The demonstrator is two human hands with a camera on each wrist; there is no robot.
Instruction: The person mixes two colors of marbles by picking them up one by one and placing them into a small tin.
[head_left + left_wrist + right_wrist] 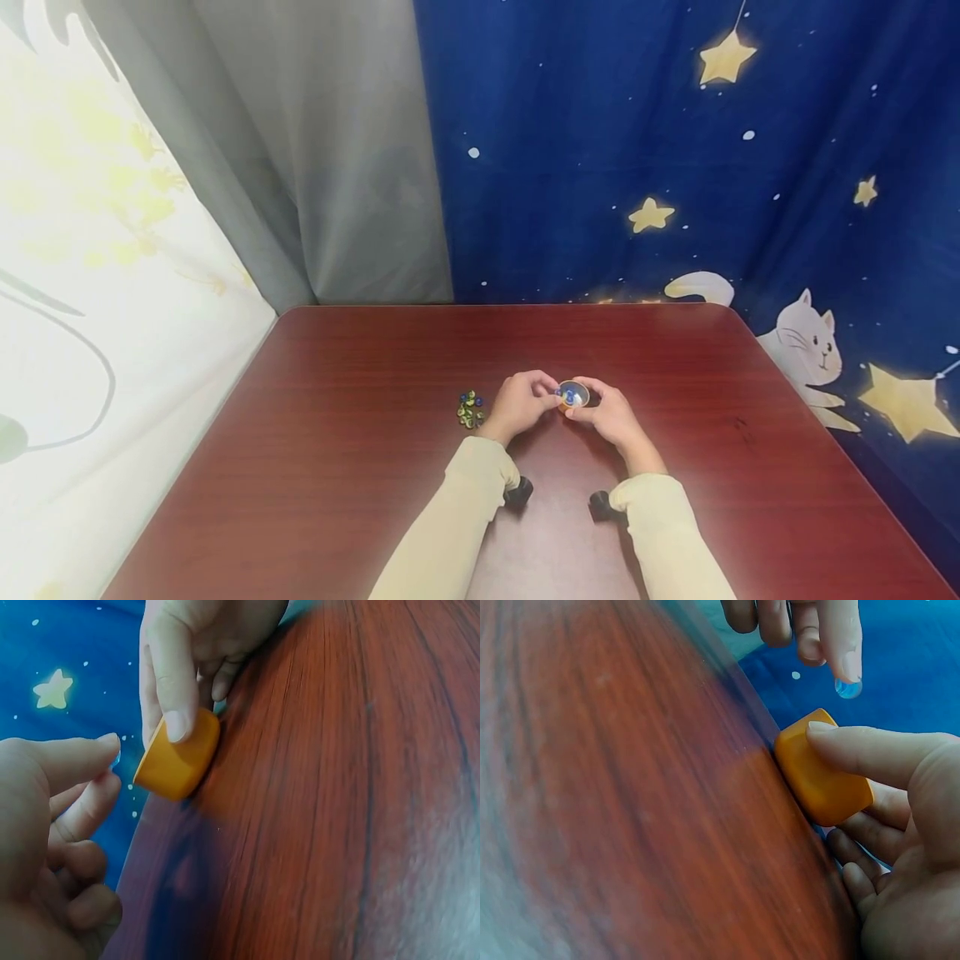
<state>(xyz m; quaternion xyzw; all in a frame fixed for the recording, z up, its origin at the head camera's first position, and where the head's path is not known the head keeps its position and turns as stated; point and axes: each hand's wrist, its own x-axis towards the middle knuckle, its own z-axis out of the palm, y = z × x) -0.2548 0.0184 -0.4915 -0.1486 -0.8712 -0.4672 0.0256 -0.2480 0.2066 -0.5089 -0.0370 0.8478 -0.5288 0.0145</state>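
Observation:
My left hand (517, 404) pinches a clear blue glass marble (847, 688) between thumb and fingertip. That marble hangs just over the rim of a small orange cup (178, 763). From the other side my right hand (609, 414) holds the cup, with its thumb (855, 748) against the near wall and fingers behind. The cup sits on the table, and in the head view a few blue marbles (570, 397) show inside it. Left of my left hand lies a small cluster of green-yellow and blue marbles (470, 411).
Everything rests on a dark red wood-grain table (352, 467). A blue star-patterned curtain (570, 167) and a grey curtain (360, 192) hang behind its far edge. White patterned cloth (90, 333) hangs along the left side. Black wrist straps (517, 496) sit at both cuffs.

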